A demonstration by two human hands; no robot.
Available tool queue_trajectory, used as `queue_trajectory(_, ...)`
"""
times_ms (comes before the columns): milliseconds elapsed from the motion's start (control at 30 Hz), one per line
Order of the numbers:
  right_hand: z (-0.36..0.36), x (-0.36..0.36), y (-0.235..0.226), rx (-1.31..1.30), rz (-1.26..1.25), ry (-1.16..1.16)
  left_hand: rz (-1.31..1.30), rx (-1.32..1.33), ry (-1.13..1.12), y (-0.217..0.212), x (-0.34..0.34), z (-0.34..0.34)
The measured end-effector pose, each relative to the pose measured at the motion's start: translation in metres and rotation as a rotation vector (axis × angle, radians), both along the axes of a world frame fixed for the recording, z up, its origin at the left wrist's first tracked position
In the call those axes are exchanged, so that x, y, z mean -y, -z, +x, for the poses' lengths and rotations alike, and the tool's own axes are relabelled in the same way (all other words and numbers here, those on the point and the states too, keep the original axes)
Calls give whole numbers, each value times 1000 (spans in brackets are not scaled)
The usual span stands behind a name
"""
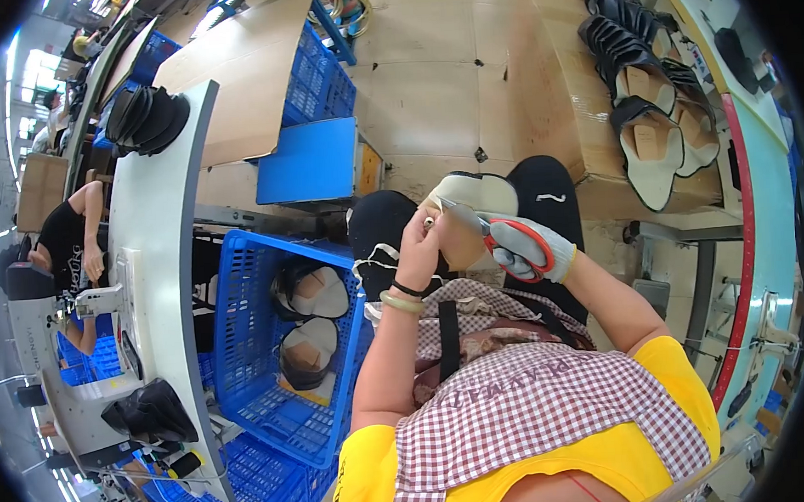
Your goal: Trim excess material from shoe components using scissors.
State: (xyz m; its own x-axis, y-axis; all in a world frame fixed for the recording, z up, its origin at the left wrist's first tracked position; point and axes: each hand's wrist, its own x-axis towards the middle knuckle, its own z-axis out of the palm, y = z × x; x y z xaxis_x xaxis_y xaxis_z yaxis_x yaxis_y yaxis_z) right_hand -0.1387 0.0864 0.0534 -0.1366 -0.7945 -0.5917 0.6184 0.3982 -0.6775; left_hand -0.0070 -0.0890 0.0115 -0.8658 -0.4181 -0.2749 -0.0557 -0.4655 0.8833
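In my gloved right hand (pixel 528 249) is a pair of scissors (pixel 546 250) with red handles, the fingers through the loops and the blades pointing up and left. My bare left hand (pixel 417 248) pinches the edge of a shoe (pixel 464 238) with a tan inner face, held above my lap. The scissor blades lie against the shoe's edge close to my left fingertips; whether they are cutting cannot be made out. A cream-soled part (pixel 486 191) with a dark rim rests across my knees, just beyond both hands. White strips hang at my left knee.
Left of my legs stands a blue crate (pixel 232 326) with several cream-soled shoes (pixel 317 293). A cardboard box (pixel 559 103) at the right bears black strappy sandals (pixel 649 148). A white sewing table (pixel 157 238) runs along the left, where another person (pixel 74 234) sits.
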Motion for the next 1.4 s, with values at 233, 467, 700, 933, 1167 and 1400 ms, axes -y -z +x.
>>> queue_trajectory(233, 10, -11, 10, 179, -116, 50, 46, -142, -101, 6, -24, 8)
queue_trajectory(467, 25, -40, -2, 206, -142, 58, 29, -98, 20, 5, -45, 27)
queue_trajectory(700, 52, -74, -27, 263, -179, 185, 113, -97, 190, -2, -79, 38)
queue_trajectory(933, 85, -102, -46, 280, -101, 457, 261, -175, 385, 3, -103, 36)
queue_trajectory(1167, 97, -113, -37, 468, -54, 657, 191, -213, 555, 10, -117, 29)
queue_trajectory(1400, 96, -109, -32, 409, -5, 742, 156, -205, 651, 18, -98, 50)
